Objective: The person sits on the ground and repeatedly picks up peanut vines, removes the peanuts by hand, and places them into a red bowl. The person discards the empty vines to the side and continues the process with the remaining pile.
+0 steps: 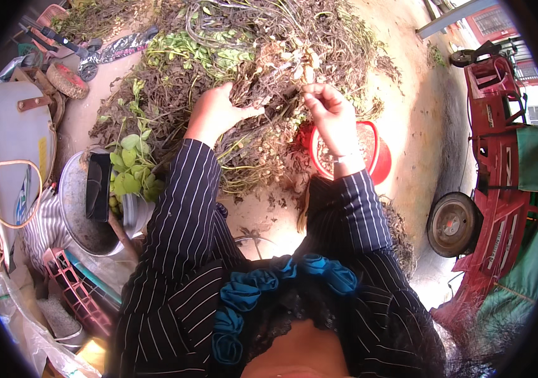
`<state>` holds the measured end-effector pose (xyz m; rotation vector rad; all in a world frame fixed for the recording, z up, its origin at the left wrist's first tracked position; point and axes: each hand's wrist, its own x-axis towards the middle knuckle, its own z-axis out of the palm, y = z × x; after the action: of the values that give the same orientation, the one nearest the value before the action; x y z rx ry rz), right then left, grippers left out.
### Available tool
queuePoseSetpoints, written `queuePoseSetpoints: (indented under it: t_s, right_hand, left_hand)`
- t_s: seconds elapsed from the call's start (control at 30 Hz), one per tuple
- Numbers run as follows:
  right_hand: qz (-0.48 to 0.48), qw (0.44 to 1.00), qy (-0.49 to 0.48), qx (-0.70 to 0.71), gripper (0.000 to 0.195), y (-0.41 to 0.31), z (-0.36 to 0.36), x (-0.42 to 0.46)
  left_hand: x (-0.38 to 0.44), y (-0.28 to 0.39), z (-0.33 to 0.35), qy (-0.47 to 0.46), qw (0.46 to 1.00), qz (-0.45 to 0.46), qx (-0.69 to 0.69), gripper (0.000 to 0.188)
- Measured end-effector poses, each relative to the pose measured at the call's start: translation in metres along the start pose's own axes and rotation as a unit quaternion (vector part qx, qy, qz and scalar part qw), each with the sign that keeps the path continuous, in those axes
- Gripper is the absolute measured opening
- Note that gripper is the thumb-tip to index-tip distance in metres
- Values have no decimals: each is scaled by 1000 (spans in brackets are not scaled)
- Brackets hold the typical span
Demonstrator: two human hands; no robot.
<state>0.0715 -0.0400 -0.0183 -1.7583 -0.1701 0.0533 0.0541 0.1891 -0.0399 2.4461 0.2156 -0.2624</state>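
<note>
A large heap of dried peanut plants (174, 94) lies before me, with some green leaves mixed in. My left hand (219, 113) is closed around a bunch of the dry stems at the heap's middle. To its right, my right hand (330, 111) has thumb and fingertips pinched at a cluster of pale peanut pods (310, 61) on the plants; whether a pod is between the fingertips is not clear. Below my right hand and wrist stands a red plastic bucket (381, 160) with peanuts inside, partly hidden by my forearm.
On the left are a metal basin (72, 198) with a dark phone-like object (98, 187) across it, green leafy stems (129, 165), a pink plastic crate (77, 293) and a folded scooter (88, 71). A red cargo tricycle (496, 189) stands on the right.
</note>
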Motion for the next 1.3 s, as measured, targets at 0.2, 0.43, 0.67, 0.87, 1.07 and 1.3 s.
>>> queuePoseSetpoints:
  t_s: [0.2, 0.43, 0.67, 0.87, 1.07, 1.3]
  right_hand:
    - [-15, 996, 0, 83, 17, 21, 10, 10]
    - [60, 990, 21, 127, 16, 9, -1, 18]
    - [130, 980, -52, 144, 11, 17, -21, 25]
    - [123, 982, -122, 75, 4, 17, -19, 22]
    - [102, 972, -197, -72, 11, 33, -8, 15]
    - [-2, 989, -135, 64, 13, 38, 1, 19]
  left_hand:
    - [-2, 13, 2, -1, 1000, -9, 12, 105]
    - [11, 20, 13, -4, 999, -26, 22, 87]
    - [16, 17, 22, 74, 997, -22, 32, 85]
    - [13, 16, 31, -1, 996, 26, -83, 118]
    - [18, 22, 37, 78, 962, 256, -54, 82]
    - [14, 28, 36, 120, 948, 267, -127, 35]
